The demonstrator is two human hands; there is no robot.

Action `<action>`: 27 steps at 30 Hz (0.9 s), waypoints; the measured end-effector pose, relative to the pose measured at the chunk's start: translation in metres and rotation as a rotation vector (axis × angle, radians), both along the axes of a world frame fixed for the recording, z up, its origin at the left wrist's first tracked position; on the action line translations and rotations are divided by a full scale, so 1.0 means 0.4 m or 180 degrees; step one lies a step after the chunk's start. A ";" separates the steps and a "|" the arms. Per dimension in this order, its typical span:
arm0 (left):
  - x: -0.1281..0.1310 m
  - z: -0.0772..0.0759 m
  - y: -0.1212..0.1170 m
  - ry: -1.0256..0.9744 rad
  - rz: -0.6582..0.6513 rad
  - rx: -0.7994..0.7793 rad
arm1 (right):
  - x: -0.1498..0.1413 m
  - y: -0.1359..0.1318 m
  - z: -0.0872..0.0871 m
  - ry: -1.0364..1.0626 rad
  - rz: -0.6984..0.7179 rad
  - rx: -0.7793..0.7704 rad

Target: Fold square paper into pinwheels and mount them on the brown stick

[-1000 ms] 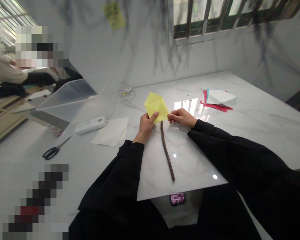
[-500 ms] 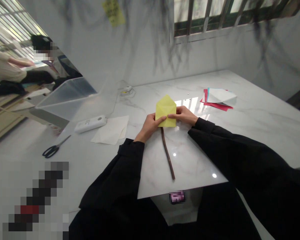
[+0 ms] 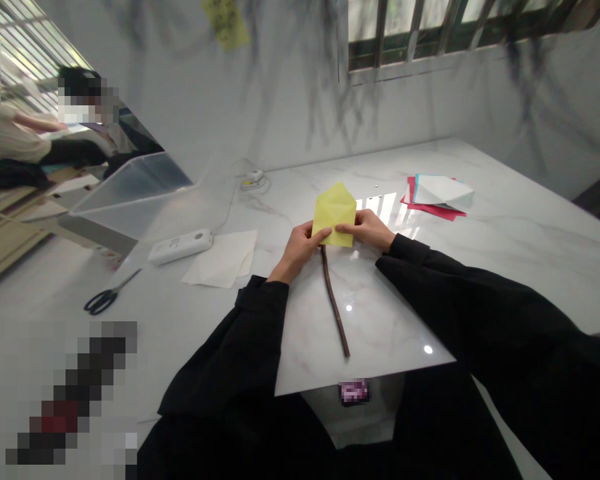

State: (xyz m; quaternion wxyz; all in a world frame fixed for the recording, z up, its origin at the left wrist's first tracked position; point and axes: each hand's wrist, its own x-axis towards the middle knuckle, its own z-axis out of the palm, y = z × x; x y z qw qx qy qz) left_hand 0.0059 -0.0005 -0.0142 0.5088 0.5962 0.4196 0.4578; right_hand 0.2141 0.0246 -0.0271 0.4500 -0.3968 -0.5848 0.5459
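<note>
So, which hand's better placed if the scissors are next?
Likely the left hand: the black-handled scissors lie on its side; the right hand is farther off. Both hold the folded yellow paper.

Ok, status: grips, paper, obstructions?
Left grip and right grip: both closed on yellow paper. Paper folded, peaked at the far edge. Brown stick lies just below in view, not visibly blocking.
</note>
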 end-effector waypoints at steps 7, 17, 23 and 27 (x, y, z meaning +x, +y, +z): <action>0.001 0.003 -0.002 0.0023 -0.0004 -0.0035 | -0.020 -0.011 0.009 0.0226 -0.0525 -0.0135; 0.005 -0.004 0.008 -0.0679 0.0207 -0.0248 | -0.056 -0.055 0.019 0.0202 -0.0948 -0.0250; 0.060 -0.009 -0.010 -0.1024 0.0214 -0.0352 | -0.062 -0.059 0.016 0.0187 -0.0954 -0.0204; 0.061 -0.009 -0.010 -0.1110 0.0402 -0.0433 | -0.043 -0.052 0.027 0.0382 -0.0600 -0.0362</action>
